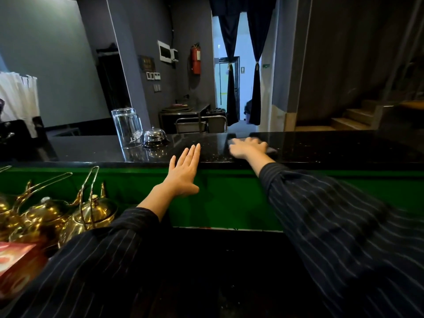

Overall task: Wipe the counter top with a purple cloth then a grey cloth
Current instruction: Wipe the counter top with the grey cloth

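A glossy black speckled counter top (321, 148) runs across the view above a green panel. My right hand (246, 146) lies flat on a cloth (271, 149) and presses it onto the counter. The cloth is mostly hidden under the hand and blurred; its visible edges look greyish purple, so I cannot tell which cloth it is. My left hand (184, 171) has straight fingers, with the fingertips resting on the near edge of the counter, and holds nothing.
A clear glass pitcher (127, 127) and a chrome service bell (154, 135) stand on the counter left of my hands. Brass teapots (91, 212) and a red box (16, 265) sit on the lower level at the left. A doorway with dark curtains lies beyond.
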